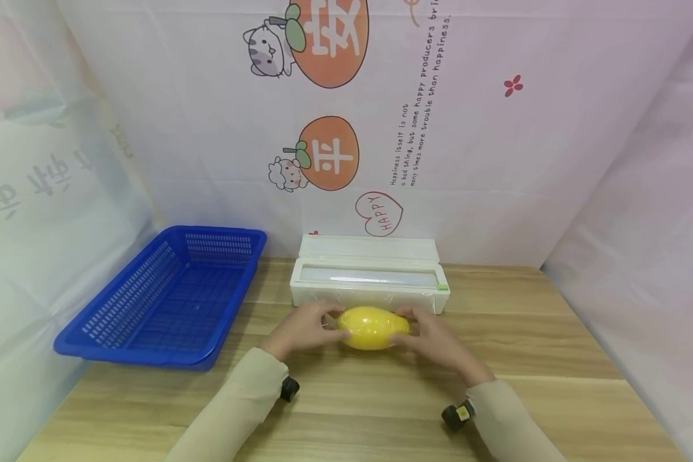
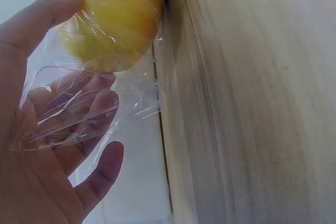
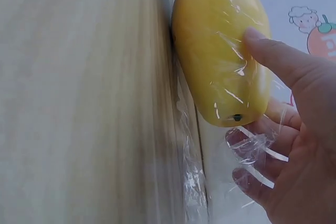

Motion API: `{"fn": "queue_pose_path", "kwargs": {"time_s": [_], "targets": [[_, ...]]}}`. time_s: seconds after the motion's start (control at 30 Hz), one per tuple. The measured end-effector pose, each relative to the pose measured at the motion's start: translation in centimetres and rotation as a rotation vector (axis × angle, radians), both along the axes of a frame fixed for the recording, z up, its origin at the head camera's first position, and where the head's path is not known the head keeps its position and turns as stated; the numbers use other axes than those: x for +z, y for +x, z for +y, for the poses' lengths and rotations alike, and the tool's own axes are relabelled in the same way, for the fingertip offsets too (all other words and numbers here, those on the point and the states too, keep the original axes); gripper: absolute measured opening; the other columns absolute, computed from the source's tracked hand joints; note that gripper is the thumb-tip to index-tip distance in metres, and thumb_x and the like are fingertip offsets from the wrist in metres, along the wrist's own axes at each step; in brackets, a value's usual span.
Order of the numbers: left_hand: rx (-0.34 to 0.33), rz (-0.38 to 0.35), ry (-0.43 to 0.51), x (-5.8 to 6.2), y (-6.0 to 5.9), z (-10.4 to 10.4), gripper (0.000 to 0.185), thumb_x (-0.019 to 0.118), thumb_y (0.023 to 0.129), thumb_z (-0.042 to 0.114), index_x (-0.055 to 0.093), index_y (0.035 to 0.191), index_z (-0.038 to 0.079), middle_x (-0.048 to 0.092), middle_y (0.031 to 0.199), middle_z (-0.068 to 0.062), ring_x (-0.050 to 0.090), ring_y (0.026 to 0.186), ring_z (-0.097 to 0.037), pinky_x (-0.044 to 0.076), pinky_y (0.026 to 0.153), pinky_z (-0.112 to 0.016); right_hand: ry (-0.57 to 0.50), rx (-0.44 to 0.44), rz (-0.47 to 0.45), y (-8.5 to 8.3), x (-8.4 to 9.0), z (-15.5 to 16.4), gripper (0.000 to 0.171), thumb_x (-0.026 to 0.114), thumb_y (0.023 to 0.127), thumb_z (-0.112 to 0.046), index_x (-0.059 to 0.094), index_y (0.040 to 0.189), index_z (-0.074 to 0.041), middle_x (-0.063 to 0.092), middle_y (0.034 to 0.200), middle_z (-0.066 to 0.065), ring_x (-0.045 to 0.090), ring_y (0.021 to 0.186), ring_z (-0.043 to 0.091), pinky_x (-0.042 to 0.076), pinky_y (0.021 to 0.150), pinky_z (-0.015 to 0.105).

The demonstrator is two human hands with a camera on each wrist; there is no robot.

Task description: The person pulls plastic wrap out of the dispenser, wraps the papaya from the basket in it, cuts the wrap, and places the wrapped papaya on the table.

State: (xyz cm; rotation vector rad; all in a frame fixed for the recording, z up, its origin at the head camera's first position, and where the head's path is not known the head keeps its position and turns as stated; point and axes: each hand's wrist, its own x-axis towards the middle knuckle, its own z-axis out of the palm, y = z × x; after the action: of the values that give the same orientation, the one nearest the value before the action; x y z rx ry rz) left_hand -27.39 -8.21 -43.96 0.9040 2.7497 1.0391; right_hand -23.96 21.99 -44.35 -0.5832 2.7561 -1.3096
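A yellow mango [image 1: 369,327] lies sideways between both hands, wrapped in clear cling film [image 2: 68,124]. My left hand [image 1: 308,326] holds its left end, the thumb on the near side and fingers behind. At the narrower end, where a small dark stem spot shows in the right wrist view, my right hand [image 1: 436,337] grips in the same way. Loose film [image 3: 254,148] gathers past this end, over the right fingers. Crinkled film also spreads across the left palm. Right behind the mango stands a white cling film dispenser [image 1: 369,298] with its lid raised.
A blue plastic basket [image 1: 150,356] with slotted walls sits at the left. The wooden table [image 1: 375,398] runs back to a printed white cloth [image 1: 473,160], with more cloth at both sides. A green slider [image 1: 442,287] marks the dispenser's right end.
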Motion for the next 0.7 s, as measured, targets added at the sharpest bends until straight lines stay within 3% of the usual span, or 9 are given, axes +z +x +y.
{"fn": "queue_pose_path", "kwargs": {"time_s": [0.17,0.37,0.57,0.7], "targets": [[-0.003,-0.006,0.031,-0.7,-0.9,-0.1,0.059,0.075,0.085,0.056,0.068,0.127,0.016,0.069,0.115,0.002,0.065,0.092,-0.009,0.055,0.081,-0.029,-0.026,0.009,-0.024,-0.7,-0.2,0.1,0.049,0.076,0.09,-0.038,0.06,0.128,-0.011,0.059,0.128,0.004,0.052,0.126,0.032,0.037,0.109,0.057],[0.022,-0.069,0.068,-1.1,-1.6,-0.2,0.055,0.074,0.086,0.056,0.07,0.126,0.019,0.07,0.112,0.006,0.064,0.094,-0.01,0.054,0.084,-0.033,-0.024,0.014,0.007,-1.4,-0.4,0.2,0.047,0.076,0.09,-0.038,0.063,0.126,-0.011,0.055,0.133,0.008,0.049,0.127,0.031,0.041,0.108,0.052],[0.034,-0.097,0.087,-1.1,-2.2,-0.2,0.051,0.072,0.089,0.053,0.071,0.126,0.018,0.07,0.109,0.007,0.065,0.09,-0.008,0.055,0.08,-0.03,-0.043,-0.049,-0.031,-1.8,-0.4,0.2,0.049,0.076,0.089,-0.041,0.061,0.124,-0.01,0.059,0.128,0.007,0.053,0.125,0.031,0.042,0.105,0.054],[0.047,-0.095,0.095,-1.3,-2.5,-0.1,0.047,0.07,0.091,0.052,0.072,0.124,0.019,0.07,0.113,0.005,0.064,0.1,-0.011,0.054,0.088,-0.033,-0.069,-0.075,-0.047,-2.1,-0.4,0.3,0.048,0.076,0.089,-0.042,0.06,0.121,-0.011,0.06,0.125,0.004,0.056,0.122,0.027,0.045,0.103,0.049]]}}
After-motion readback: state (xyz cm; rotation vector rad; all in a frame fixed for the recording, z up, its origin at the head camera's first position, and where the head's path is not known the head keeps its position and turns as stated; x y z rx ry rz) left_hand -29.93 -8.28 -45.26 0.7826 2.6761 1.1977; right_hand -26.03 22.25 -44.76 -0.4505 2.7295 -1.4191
